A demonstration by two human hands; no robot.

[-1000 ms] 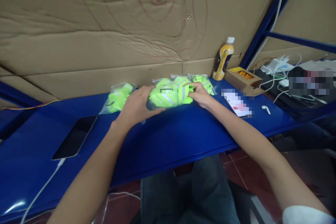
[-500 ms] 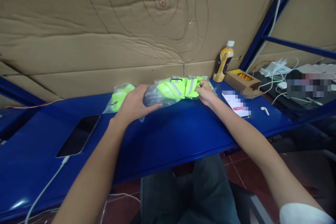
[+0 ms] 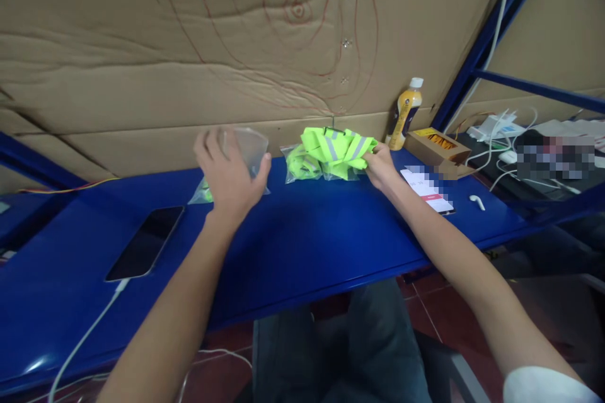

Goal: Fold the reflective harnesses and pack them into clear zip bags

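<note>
My left hand (image 3: pixel 232 179), raised above the table's back left, holds a clear plastic bag (image 3: pixel 254 146) that shows between thumb and fingers. The bag looks emptied of its contents. My right hand (image 3: pixel 380 169) pinches the right end of a fluorescent yellow-green reflective vest (image 3: pixel 333 146) with silvery strips, loosely folded and out of its bag. Beneath and left of this vest lies a bagged vest (image 3: pixel 299 167). Another bagged vest (image 3: pixel 202 194) is mostly hidden behind my left hand.
On the blue table (image 3: pixel 302 245) a black phone (image 3: pixel 145 243) is plugged into a white cable at left. A yellow bottle (image 3: pixel 405 114), an open cardboard box (image 3: pixel 439 148), a lit phone (image 3: pixel 428 192) and a white earbud (image 3: pixel 477 202) stand or lie at right. Cardboard (image 3: pixel 118 88) walls the back.
The vest has come out of its plastic bag. My left hand has moved left and up with the bag, while my right hand stays near its place, still gripping the vest.
</note>
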